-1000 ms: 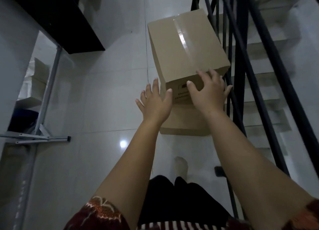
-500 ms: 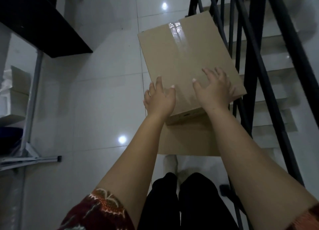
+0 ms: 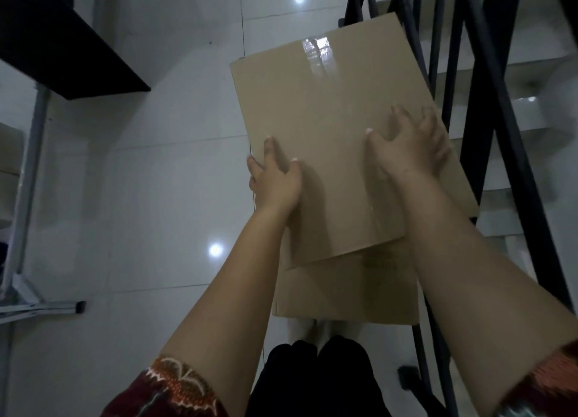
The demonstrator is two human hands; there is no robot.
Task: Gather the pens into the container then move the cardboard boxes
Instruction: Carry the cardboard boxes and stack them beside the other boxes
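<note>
Top cardboard box [image 3: 319,129] against stair railing [image 3: 488,154], both hands [image 3: 276,182] [image 3: 409,147] spread flat on it, apart

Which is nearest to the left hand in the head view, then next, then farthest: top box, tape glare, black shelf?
From the left hand:
1. Top box, under its fingers, touching.
2. Tape glare, at the box's far end, up and right.
3. Black shelf, far upper left.
</note>
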